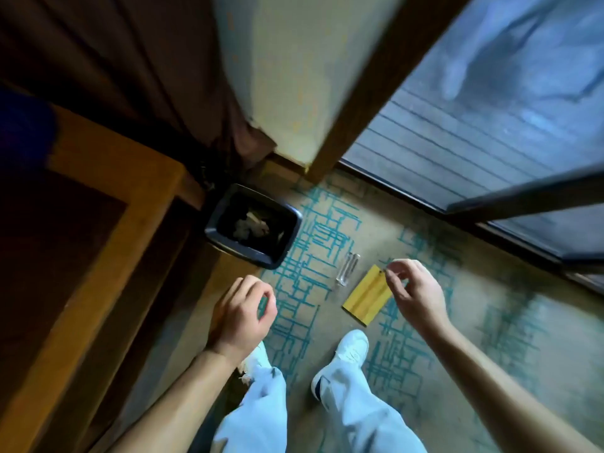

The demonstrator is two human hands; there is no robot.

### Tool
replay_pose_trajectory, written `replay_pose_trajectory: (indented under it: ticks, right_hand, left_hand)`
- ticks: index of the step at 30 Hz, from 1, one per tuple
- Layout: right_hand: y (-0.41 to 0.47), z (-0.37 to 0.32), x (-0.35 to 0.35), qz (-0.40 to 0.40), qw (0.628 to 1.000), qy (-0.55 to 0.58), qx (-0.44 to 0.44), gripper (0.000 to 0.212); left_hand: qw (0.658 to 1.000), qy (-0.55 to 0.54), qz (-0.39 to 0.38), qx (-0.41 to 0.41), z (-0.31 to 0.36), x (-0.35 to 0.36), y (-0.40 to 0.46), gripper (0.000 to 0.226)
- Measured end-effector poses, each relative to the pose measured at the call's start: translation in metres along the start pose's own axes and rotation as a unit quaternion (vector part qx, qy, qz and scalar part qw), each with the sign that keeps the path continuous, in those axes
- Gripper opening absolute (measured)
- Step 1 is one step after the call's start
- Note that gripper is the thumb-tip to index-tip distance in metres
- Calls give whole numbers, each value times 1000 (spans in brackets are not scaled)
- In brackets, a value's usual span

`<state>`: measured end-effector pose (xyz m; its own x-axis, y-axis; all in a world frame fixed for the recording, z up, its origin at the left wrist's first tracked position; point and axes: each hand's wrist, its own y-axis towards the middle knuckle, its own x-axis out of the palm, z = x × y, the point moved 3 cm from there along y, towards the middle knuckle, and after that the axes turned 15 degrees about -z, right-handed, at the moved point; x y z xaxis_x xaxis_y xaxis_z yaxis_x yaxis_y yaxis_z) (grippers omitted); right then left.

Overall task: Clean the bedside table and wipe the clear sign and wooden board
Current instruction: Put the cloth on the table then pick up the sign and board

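From the head camera, looking straight down, my left hand [243,317] hung over the carpet [490,322] with its fingers loosely curled, thumb and forefinger tips close together, and nothing in them that I could see. My right hand [416,295] was raised with thumb and forefinger tips pinched together; whether something tiny sat between them I could not tell.

The wooden board [367,299] lay flat on the carpet just below and to the left of my right fingertips, which overlapped its upper corner in this view; I could not tell if they touched it. The clear sign [347,269] lay beside the board, between my two hands and farther from me. Beyond my left fingers stood a dark waste bin [253,225] with crumpled scraps inside. The bedside table [108,207] stood to the left of my left hand. My white shoes [351,346] were nearer me than both hands.
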<state>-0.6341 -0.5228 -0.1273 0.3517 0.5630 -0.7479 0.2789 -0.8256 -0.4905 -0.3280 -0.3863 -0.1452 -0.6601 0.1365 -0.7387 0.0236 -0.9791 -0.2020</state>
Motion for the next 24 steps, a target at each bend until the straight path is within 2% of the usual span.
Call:
replay_pose_trajectory:
  ticks: [2,5,8,13,18,24]
  right_hand:
    - [-11,84,17,-53,996,-34,63,49]
    - [-11,174,56,-117,981,-82,132,70]
    - [9,248,103,-128,973,-82,176,80]
    - [67,340,178,-117,968,-96,201,84]
    - [123,396,236,-112,969,-102,196,85]
    - [168,421,253,-101,968,-94,210,79]
  left_hand:
    - [997,22,-72,27,17,51,26,18]
    - [983,73,-163,50,26,128,70,37]
    - [958,154,-235,63,18,218,123,54]
    - [909,271,-314,51,-10,338,202,74]
    - [877,321,-348,82,-36,430,233,77]
    - [899,289,-327,46,-51,475,225,73]
